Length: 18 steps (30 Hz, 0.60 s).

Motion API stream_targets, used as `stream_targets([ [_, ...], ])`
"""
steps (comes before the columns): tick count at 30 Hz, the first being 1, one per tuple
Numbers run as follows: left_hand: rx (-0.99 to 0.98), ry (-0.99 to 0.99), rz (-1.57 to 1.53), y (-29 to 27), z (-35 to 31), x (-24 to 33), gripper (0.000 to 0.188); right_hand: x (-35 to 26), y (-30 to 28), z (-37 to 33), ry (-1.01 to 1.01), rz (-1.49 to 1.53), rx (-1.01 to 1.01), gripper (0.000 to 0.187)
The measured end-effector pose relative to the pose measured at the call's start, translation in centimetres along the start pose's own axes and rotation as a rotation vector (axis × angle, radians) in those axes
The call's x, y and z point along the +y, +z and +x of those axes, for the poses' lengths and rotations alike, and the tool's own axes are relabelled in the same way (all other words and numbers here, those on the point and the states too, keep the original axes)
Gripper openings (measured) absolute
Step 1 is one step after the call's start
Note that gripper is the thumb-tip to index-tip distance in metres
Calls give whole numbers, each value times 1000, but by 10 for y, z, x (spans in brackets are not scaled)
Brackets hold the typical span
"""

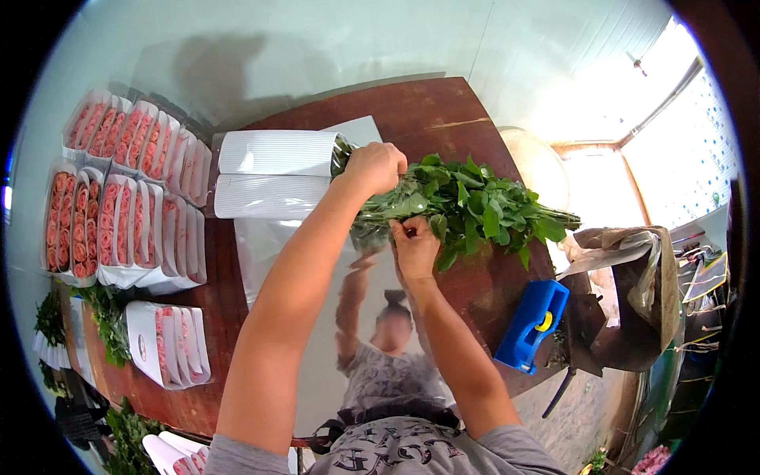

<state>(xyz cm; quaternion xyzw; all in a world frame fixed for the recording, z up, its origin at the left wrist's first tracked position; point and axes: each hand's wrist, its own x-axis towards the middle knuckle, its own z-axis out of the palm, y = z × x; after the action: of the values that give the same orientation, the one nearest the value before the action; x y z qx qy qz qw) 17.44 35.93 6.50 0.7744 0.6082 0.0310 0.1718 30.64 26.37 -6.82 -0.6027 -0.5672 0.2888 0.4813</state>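
Observation:
A bouquet wrapped in white ribbed paper and clear film lies across the table. Its leafy green stems stretch out to the right; the flower heads are hidden in the wrap. My left hand is closed at the far side of the wrap's open end, its fingers curled down on the clear film. Just nearer to me, my right hand pinches the edge of the clear plastic sleeve beside the leaves. The fingertips of both hands are partly hidden.
Several paper-wrapped bunches of pink roses stand along the table's left side, with a smaller bunch nearer. A shiny, reflecting sheet covers the table's middle. To the right sit a blue tape dispenser and a brown cloth-draped object.

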Motion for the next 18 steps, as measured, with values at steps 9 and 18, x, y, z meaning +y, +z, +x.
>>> stream_targets([
  [9,-207,60,324,13,-17,27,89,10,-6,-36,62,115,6,18],
  [18,-179,7,512,21,-38,43,109,32,-55,-88,223,125,-155,16],
])
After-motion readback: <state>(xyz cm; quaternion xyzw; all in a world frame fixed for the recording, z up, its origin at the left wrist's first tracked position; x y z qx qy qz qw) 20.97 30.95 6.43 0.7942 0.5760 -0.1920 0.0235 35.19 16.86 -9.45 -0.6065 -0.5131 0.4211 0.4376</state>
